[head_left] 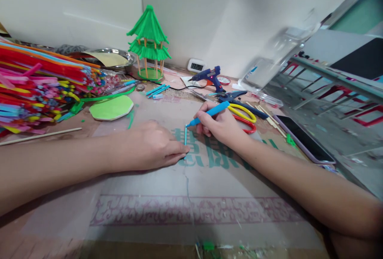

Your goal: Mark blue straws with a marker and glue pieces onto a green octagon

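While left grip (pixel 152 142) pinches blue stick (pixel 185 136), right grip (pixel 220 126) tightly clasps blue marker (pixel 211 113).

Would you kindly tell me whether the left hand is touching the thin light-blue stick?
Touching: the head view shows the left hand's fingers lying across the lower part of the thin light-blue stick, which shows above and below them.

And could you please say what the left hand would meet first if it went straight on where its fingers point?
The left hand has the thin blue stick at its fingertips; past that, it would probably meet the right forearm, though depth is hard to judge.
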A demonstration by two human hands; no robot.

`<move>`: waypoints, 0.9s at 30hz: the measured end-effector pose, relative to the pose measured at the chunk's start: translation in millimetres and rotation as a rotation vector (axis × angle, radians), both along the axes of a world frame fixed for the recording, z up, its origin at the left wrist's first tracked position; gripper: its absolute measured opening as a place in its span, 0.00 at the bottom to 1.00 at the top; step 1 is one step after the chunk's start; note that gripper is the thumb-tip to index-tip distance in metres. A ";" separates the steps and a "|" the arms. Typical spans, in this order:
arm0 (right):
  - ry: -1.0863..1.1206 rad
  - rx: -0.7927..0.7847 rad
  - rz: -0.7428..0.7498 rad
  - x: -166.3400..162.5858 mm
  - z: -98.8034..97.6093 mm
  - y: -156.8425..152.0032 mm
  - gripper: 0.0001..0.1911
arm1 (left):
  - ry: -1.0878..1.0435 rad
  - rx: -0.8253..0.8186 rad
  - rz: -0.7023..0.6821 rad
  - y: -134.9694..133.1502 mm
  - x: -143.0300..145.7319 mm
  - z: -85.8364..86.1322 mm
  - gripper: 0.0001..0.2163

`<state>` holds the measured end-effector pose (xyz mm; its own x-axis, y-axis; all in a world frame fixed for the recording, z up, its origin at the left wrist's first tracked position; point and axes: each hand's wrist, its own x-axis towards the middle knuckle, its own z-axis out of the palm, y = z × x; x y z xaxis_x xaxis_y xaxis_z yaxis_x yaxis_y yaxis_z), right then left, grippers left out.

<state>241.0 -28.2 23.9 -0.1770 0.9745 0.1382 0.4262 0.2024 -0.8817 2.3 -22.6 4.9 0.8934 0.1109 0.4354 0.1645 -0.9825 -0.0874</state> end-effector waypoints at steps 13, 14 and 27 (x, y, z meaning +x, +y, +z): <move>-0.006 0.012 0.016 0.1 -0.6 -0.2 0.09 | -0.023 -0.005 0.003 0.5 0.0 -2.2 0.12; 0.000 0.023 0.008 0.0 -0.8 0.4 0.09 | -0.021 -0.007 0.005 0.3 0.1 -2.0 0.12; -0.006 0.028 -0.002 1.1 -1.1 0.3 0.09 | -0.008 0.002 0.009 -0.2 -0.5 -1.5 0.12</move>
<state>242.2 -27.9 22.8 -0.1762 0.9705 0.1644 0.4320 0.2263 -0.8730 1.8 -22.7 3.4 0.8886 0.1185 0.4430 0.1743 -0.9808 -0.0875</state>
